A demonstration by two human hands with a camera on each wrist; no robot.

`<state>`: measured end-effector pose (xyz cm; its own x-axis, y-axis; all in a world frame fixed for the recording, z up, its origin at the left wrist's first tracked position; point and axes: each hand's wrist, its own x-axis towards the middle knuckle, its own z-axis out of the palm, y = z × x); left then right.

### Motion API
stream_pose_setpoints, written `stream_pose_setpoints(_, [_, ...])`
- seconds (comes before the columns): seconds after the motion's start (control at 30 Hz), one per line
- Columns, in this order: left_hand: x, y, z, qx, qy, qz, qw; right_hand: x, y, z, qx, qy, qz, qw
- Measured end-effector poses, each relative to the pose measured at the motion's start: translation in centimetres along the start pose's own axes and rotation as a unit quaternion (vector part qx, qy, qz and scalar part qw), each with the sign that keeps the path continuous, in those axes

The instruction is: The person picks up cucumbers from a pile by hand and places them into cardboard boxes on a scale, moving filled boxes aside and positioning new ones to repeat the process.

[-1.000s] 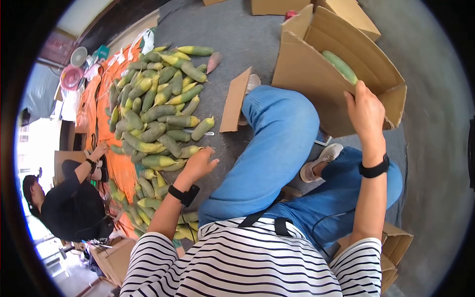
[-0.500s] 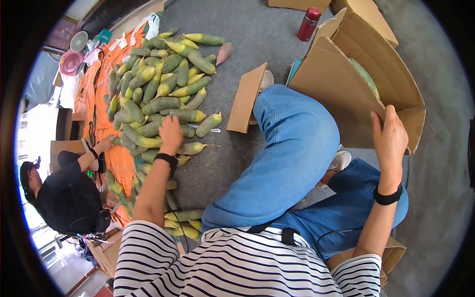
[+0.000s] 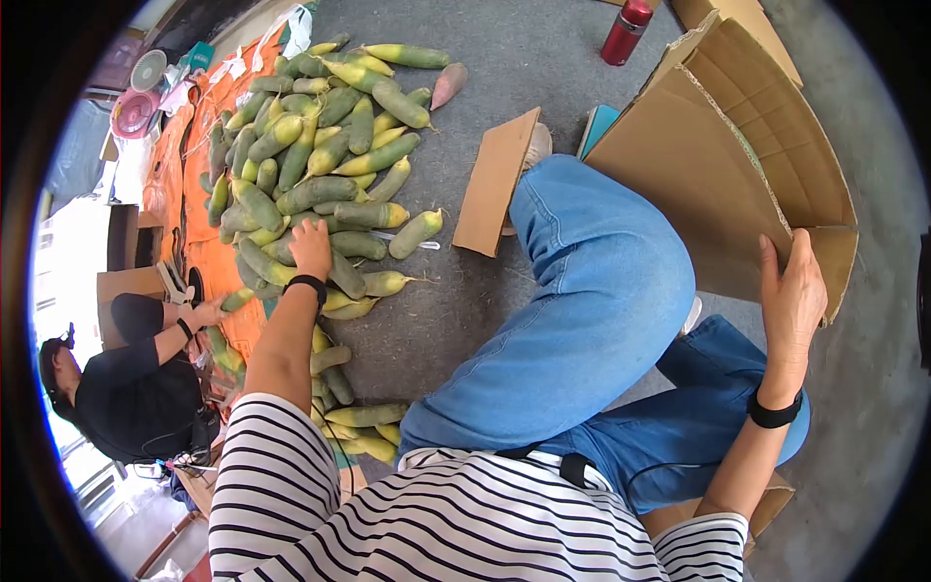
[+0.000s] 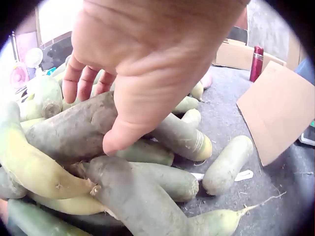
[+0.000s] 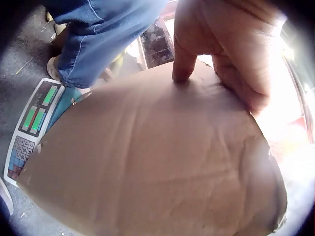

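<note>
Over a heap of green and yellow radishes [image 3: 310, 199], my left hand [image 3: 311, 250] reaches down. In the left wrist view the hand [image 4: 152, 59] straddles a thick dark green radish [image 4: 69, 130], thumb on the near side and fingers curled over the far side. My right hand [image 3: 795, 296] holds the upper edge of a cardboard box [image 3: 679, 175], thumb on the outer face and fingers over the rim. The right wrist view shows this hand [image 5: 226, 44] on the box wall [image 5: 133, 157]. The box's contents are mostly hidden by its wall.
A loose cardboard flap [image 3: 495, 184] stands beside my knee. A red flask [image 3: 626, 34] is beyond the box, and a scale with a lit display [image 5: 32, 123] sits beside it. At the left, a person in black [image 3: 141, 398] holds a radish [image 3: 237, 299].
My left hand has moved from the pile's near edge further left over the heap. The right hand has left the radish in the box and holds the box edge. The view has shifted.
</note>
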<state>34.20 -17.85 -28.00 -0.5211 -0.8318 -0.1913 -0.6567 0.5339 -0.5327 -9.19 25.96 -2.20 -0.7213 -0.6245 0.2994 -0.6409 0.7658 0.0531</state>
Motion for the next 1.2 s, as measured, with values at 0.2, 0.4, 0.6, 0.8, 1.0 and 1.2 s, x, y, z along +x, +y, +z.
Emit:
stream_pose_setpoints(0.2, [-3.7, -2.1, 1.3, -0.005, 0.055, 0.055, 0.997, 0.0, 0.0, -0.2, -0.003, 0.004, -0.014, 1.0])
stream_pose_setpoints(0.4, [-12.9, -2.9, -0.7, -0.014, 0.059, 0.179, 0.982, -0.4, 0.6, 0.0, 0.01, 0.023, -0.039, 0.999])
stream_pose_setpoints(0.6, [-20.0, 1.6, -5.8, -0.181, 0.039, 0.17, 0.968, -0.2, 1.4, 1.0, 0.017, 0.034, -0.04, 0.998])
stream_pose_setpoints(0.8, [-20.6, -0.1, -6.9, -0.365, 0.162, 0.081, 0.913, -0.5, 1.7, 1.1, 0.031, 0.073, -0.04, 0.996])
stream_pose_setpoints(1.0, [-20.5, -3.9, -18.0, -0.544, 0.099, -0.043, 0.832, -0.3, 2.3, 1.5, 0.073, 0.079, -0.032, 0.994])
stream_pose_setpoints(1.2, [-19.8, -2.7, -29.6, -0.722, 0.183, 0.032, 0.666, -0.1, 2.9, 0.1, 0.123, 0.131, -0.014, 0.984])
